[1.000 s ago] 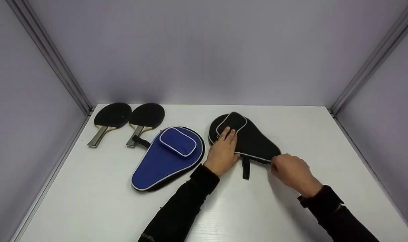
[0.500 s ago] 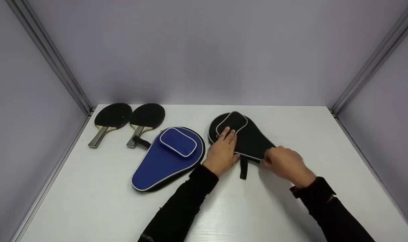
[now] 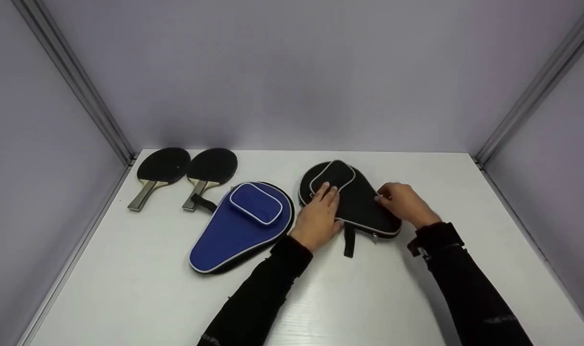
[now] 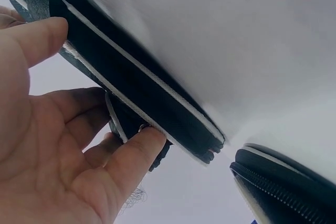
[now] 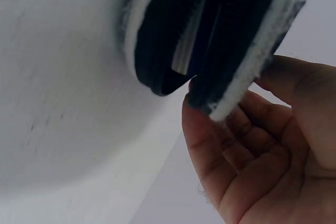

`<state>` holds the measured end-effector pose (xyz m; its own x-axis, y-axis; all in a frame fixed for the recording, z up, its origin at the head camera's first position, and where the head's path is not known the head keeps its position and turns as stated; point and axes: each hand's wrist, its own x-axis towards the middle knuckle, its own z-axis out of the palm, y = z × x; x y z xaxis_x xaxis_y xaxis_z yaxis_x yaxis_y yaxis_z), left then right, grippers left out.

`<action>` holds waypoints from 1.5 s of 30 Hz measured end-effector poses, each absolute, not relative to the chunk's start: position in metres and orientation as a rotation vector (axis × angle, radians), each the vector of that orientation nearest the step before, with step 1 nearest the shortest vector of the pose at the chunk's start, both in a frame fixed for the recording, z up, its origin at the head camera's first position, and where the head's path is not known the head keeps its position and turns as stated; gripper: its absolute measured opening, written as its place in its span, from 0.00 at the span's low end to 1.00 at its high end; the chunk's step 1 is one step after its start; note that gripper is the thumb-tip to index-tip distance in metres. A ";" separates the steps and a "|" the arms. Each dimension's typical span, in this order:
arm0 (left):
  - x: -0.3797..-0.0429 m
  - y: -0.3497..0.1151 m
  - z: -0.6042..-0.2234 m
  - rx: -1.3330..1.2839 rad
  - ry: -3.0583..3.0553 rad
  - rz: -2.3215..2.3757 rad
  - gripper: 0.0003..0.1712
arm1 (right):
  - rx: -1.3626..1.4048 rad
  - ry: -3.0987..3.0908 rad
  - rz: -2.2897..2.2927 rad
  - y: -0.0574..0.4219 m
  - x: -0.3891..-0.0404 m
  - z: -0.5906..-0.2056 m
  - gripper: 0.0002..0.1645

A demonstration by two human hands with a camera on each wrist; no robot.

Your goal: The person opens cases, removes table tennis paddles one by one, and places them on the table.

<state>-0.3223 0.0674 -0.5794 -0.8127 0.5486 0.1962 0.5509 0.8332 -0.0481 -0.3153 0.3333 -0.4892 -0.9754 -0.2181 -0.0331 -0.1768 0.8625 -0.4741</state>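
A black table tennis bat case [image 3: 366,206] with white piping lies on the white table, its narrow end pointing right. My left hand [image 3: 316,223] rests on its upper face, fingertips on the small pocket [image 3: 339,172]. At the far right edge, my right hand [image 3: 404,204] pinches the case's rim between thumb and finger. The right wrist view shows the zipped side parted at the narrow end, with a pale striped piece [image 5: 184,51] inside the gap. A zipper pull [image 3: 375,237] hangs at the near edge, right of a black strap loop [image 3: 349,240].
A blue bat case [image 3: 234,230] lies left of the black one, its black strap [image 3: 203,203] overlapping a bat handle. Two black table tennis bats [image 3: 164,166] [image 3: 212,166] lie side by side at the back left. Grey walls [image 3: 292,77] enclose the table.
My right hand slid left along the near edge of the black case, then moved over to its far right edge. The zipper pull now shows. My left hand stayed in place.
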 end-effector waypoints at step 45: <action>-0.255 0.031 -0.439 -0.939 -2.879 -0.385 0.42 | -0.632 2.420 -1.279 0.298 -0.270 -0.448 0.19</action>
